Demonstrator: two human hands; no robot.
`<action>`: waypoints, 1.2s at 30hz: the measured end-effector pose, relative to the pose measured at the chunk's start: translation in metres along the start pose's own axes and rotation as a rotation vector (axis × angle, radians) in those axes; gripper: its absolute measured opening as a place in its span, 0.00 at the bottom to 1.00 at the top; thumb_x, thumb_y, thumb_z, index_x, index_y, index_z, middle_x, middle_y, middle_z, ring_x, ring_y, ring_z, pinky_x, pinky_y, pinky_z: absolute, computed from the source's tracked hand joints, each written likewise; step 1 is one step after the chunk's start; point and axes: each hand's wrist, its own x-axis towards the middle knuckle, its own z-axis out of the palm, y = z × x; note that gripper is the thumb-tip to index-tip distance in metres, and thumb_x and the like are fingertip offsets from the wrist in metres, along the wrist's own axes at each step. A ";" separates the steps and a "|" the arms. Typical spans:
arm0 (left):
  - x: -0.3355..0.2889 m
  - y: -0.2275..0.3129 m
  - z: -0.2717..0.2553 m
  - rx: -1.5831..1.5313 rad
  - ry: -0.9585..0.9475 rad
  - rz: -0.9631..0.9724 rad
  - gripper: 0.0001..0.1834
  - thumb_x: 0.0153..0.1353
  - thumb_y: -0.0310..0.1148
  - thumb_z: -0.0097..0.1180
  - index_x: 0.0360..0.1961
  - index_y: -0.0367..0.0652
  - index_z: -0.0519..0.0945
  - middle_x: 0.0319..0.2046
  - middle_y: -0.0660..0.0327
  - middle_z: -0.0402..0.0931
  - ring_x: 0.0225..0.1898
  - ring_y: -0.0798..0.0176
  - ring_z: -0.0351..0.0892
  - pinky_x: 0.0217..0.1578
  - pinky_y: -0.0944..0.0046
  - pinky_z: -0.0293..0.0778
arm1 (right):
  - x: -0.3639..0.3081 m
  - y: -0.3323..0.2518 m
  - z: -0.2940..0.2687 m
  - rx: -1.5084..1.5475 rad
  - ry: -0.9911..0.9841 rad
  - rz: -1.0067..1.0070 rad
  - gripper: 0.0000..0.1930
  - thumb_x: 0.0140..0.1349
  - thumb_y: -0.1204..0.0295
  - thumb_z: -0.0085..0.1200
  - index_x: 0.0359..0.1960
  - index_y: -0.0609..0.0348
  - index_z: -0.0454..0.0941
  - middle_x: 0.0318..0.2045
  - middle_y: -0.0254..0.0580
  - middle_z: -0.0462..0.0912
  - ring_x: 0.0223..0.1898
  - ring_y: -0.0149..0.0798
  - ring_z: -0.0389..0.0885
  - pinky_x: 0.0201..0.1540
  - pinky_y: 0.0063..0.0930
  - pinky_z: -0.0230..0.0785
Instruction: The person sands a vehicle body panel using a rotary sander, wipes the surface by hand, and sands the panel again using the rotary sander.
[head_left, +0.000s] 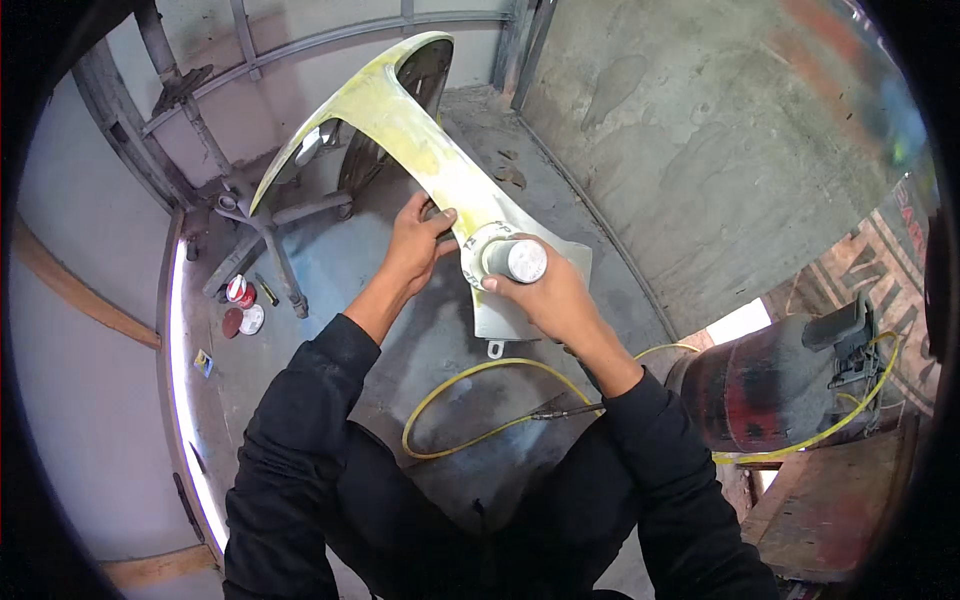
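**Hands on a filler-coated car panel**

The left hand [415, 240] clasps the edge of the yellow-green car fender [420, 140], propped on a metal stand [262, 225]. The right hand [545, 290] grips a round air sander [512, 260] pressed flat on it. The panel looks stiff, thin, light, best held by its rim. A yellow hose [470, 375] loops over dusty concrete floor [330, 270].
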 end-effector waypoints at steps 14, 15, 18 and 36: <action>-0.014 -0.008 -0.002 0.012 0.007 -0.046 0.28 0.68 0.26 0.51 0.68 0.44 0.60 0.61 0.56 0.67 0.61 0.57 0.73 0.55 0.45 0.78 | 0.004 -0.001 -0.009 -0.036 -0.052 0.082 0.31 0.53 0.59 0.73 0.54 0.63 0.77 0.45 0.52 0.86 0.49 0.47 0.85 0.52 0.37 0.73; -0.015 -0.009 0.001 0.021 0.014 -0.047 0.28 0.68 0.26 0.51 0.68 0.44 0.60 0.61 0.57 0.68 0.61 0.57 0.73 0.55 0.46 0.78 | 0.004 -0.001 -0.009 -0.029 -0.054 0.078 0.31 0.53 0.59 0.73 0.54 0.63 0.77 0.45 0.52 0.86 0.49 0.47 0.85 0.52 0.36 0.73; -0.016 -0.007 -0.001 0.051 0.030 -0.049 0.27 0.68 0.26 0.51 0.67 0.44 0.60 0.61 0.57 0.68 0.60 0.58 0.73 0.54 0.47 0.79 | 0.002 -0.005 -0.007 -0.039 -0.071 0.099 0.30 0.53 0.59 0.73 0.54 0.63 0.77 0.46 0.51 0.85 0.49 0.45 0.84 0.53 0.36 0.73; -0.023 -0.005 0.004 0.051 0.039 -0.059 0.27 0.68 0.25 0.50 0.66 0.42 0.59 0.62 0.54 0.67 0.61 0.55 0.73 0.53 0.48 0.82 | 0.006 -0.014 -0.003 -0.046 -0.072 0.058 0.29 0.52 0.61 0.73 0.52 0.63 0.79 0.45 0.54 0.86 0.48 0.49 0.85 0.51 0.37 0.74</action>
